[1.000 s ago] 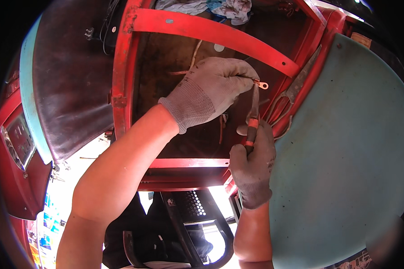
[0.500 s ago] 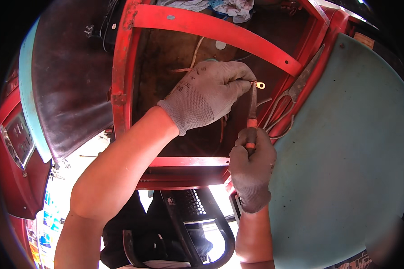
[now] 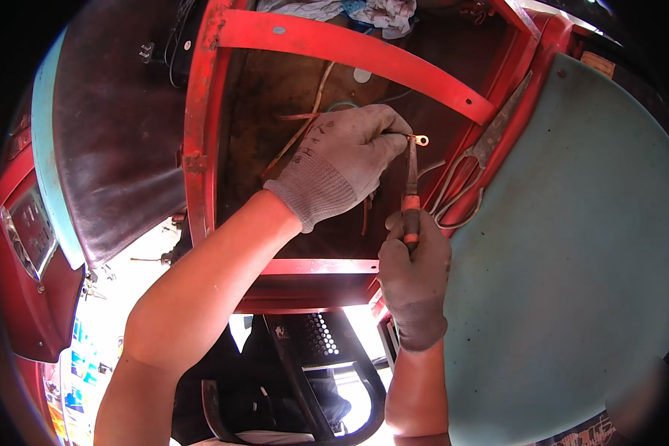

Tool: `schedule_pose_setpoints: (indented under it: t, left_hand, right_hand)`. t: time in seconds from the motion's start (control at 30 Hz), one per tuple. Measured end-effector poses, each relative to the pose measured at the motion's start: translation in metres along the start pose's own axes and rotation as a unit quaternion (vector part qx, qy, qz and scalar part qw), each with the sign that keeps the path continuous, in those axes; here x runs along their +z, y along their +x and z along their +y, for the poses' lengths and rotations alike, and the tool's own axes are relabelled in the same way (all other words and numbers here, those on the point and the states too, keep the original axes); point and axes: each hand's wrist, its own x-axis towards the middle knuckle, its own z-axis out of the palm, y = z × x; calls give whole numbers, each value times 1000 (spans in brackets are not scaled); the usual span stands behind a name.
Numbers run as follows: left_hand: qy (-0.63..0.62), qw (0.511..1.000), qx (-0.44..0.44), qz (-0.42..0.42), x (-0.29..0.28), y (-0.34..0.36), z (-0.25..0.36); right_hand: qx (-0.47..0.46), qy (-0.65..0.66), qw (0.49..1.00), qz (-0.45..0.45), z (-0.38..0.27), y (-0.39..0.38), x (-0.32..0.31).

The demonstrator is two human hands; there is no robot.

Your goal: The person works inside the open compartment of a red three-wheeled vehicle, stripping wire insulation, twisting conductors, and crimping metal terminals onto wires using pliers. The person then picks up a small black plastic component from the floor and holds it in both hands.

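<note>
My left hand (image 3: 349,145), in a grey knit glove, is closed in a pinch at the base of a small brass-coloured ring terminal (image 3: 421,140). The wire end there is mostly hidden by the fingers. My right hand (image 3: 416,264), gloved alike, grips long-nose pliers (image 3: 412,182) with red and black handles. They point away from me, and their tips meet the terminal's base beside my left fingertips. Whether the jaws squeeze it is too small to tell. Both hands are over a red metal frame (image 3: 349,46) around a dark, dirty compartment.
Scissors (image 3: 470,172) lie along the frame's right rail. A brownish wire (image 3: 320,89) and a thin green wire (image 3: 342,104) run inside the compartment. Crumpled cloth (image 3: 386,15) sits at the far end. A pale green panel (image 3: 565,245) flanks the right, a dark padded seat (image 3: 119,126) the left.
Both hands, with the pliers and the ring terminal, have shifted slightly left. The pliers' tips stay at the terminal's base, and both grips look the same.
</note>
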Motion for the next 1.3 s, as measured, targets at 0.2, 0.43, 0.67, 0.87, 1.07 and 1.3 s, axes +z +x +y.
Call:
schedule_pose_setpoints:
  t: [0.2, 0.43, 0.67, 0.87, 1.07, 1.3]
  left_hand:
    - [35, 999, -29, -18, -4, -1, 13]
    - [116, 989, 61, -71, -16, 5, 6]
    - [89, 989, 16, -117, -4, -7, 13]
    - [132, 985, 80, -78, 1, -2, 10]
    - [113, 986, -2, -126, 2, -3, 1]
    - [140, 985, 88, -56, -1, 7, -9]
  right_hand:
    - [27, 42, 999, 11, -2, -3, 1]
    - [16, 151, 987, 47, -15, -8, 7]
    - [73, 76, 994, 3, -4, 4, -7]
    - [102, 20, 994, 32, -1, 6, 6]
    - [98, 58, 993, 1, 26, 7, 19]
    - [102, 158, 982, -25, 20, 7, 9]
